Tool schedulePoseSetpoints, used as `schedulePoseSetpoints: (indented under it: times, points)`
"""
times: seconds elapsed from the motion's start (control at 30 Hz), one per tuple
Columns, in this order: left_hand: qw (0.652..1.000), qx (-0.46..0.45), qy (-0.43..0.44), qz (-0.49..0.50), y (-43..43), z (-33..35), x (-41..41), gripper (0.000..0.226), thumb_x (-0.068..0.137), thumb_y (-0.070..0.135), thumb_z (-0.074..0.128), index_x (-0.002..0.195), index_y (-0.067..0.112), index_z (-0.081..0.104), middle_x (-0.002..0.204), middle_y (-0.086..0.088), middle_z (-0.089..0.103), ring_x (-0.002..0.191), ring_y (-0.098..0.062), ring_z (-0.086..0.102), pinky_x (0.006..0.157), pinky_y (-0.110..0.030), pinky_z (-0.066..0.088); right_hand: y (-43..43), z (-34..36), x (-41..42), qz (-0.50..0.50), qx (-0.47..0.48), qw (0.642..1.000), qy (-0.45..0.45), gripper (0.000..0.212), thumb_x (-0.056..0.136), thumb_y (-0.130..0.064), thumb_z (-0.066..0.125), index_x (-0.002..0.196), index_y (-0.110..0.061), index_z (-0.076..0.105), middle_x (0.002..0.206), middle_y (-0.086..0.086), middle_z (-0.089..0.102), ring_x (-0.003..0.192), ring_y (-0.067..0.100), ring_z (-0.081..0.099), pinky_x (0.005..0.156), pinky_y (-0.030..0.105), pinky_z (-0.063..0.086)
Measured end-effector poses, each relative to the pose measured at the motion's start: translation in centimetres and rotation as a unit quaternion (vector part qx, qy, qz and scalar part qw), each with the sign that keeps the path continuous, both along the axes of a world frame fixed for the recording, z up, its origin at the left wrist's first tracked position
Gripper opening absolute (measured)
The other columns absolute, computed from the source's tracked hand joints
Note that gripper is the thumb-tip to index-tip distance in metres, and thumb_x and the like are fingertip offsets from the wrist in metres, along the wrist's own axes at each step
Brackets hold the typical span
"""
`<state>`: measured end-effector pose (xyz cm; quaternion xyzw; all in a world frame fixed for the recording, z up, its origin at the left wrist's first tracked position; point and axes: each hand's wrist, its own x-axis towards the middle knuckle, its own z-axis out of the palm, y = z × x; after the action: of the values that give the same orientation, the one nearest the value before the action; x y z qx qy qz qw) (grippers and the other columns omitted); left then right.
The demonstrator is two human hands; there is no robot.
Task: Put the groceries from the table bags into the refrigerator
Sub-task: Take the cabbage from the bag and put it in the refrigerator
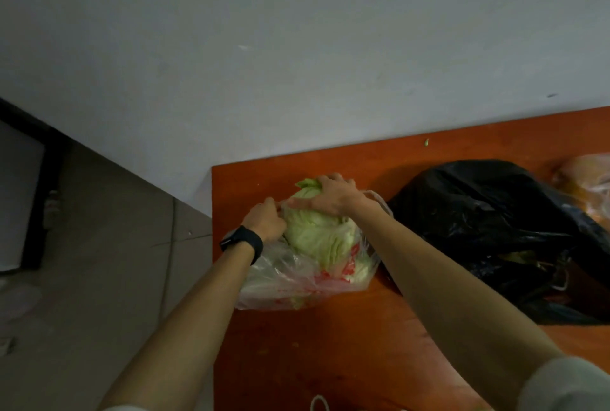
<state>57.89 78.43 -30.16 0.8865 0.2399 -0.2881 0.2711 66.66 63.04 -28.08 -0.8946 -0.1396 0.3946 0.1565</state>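
- Orange-red desk [330,344] stands against a plain pale wall [297,47], its left edge over a grey tiled floor [115,245]; the light is dim.
- One pale green cabbage [313,235] sits near the desk's left edge, half out of the mouth of a clear bag [280,282].
- The right grip [325,197], a bare hand, lies over the cabbage's top with its fingers curled round it.
- The left grip [265,222] is closed on the clear bag's rim, just beside the cabbage; a black wristband [242,242] sits on that wrist.
- Three bags lie on the desk: the clear one, a black bag [488,229] just to its right, and an orange-tinted bag [587,179] at the right edge of the view.
- One small green scrap [426,142] lies near the desk's far edge.
- Red print shows on the clear bag, too crumpled to read.
- One dark-framed panel [19,199] stands on the floor at far left.
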Motion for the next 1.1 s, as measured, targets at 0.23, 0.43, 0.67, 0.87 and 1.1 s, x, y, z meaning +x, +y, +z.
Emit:
schedulePoseSetpoints:
  times: [0.23, 0.43, 0.67, 0.87, 1.1]
  points:
    - [0.995, -0.089, -0.011, 0.036, 0.5, -0.4, -0.6, 0.035, 0.103, 0.020, 0.041, 0.134, 0.015, 0.055, 0.136, -0.007, 0.057, 0.105, -0.022, 0.056, 0.083, -0.033, 0.048, -5.1, -0.6, -3.5, 0.024, 0.025, 0.998, -0.043, 0.118, 0.060, -0.088, 0.063, 0.152, -0.023, 0.028, 0.148, 0.011, 0.037, 0.138, 0.038, 0.032, 0.113, 0.054, 0.031]
    - [0.997, -0.070, 0.011, -0.009, -2.6, -0.6, -0.2, 0.046, 0.108, 0.035, 0.030, 0.145, 0.013, 0.046, 0.125, -0.009, 0.060, 0.078, -0.013, 0.054, 0.065, -0.028, 0.044, -11.0, -1.3, -10.7, -0.129, 0.181, 0.974, -0.052, 0.103, 0.059, -0.074, 0.078, 0.145, -0.032, 0.039, 0.142, -0.010, 0.041, 0.134, 0.015, 0.036, 0.112, 0.038, 0.033]
    - [0.946, 0.122, -0.162, -0.253, -5.4, -0.8, -1.5, 0.035, 0.104, 0.035, 0.042, 0.093, 0.015, 0.068, 0.072, -0.002, 0.059, 0.058, -0.017, 0.044, 0.053, -0.029, 0.038, -15.8, -3.6, -17.0, -0.317, 0.293, 0.902, -0.030, 0.091, 0.058, -0.060, 0.084, 0.137, -0.051, 0.039, 0.137, -0.018, 0.048, 0.124, 0.006, 0.049, 0.101, 0.046, 0.049]
    - [0.973, 0.012, -0.073, -0.220, -9.4, -0.1, -2.9, 0.049, 0.108, 0.036, 0.024, 0.102, 0.009, 0.064, 0.066, -0.004, 0.053, 0.051, -0.014, 0.043, 0.044, -0.025, 0.029, -16.6, -3.5, -19.1, -0.370, 0.307, 0.877, 0.013, 0.096, 0.061, -0.058, 0.081, 0.144, -0.053, 0.032, 0.146, -0.016, 0.042, 0.132, 0.010, 0.043, 0.107, 0.046, 0.044]
    - [0.956, -0.261, 0.132, 0.028, -11.3, 0.1, -4.5, 0.077, 0.098, 0.065, 0.006, 0.157, 0.018, 0.019, 0.160, -0.010, 0.029, 0.145, -0.029, 0.031, 0.117, -0.046, 0.030, -15.5, -3.1, -19.0, -0.452, 0.304, 0.837, 0.053, 0.098, 0.059, -0.070, 0.075, 0.145, -0.049, 0.032, 0.154, -0.011, 0.029, 0.139, 0.018, 0.034, 0.111, 0.051, 0.039]
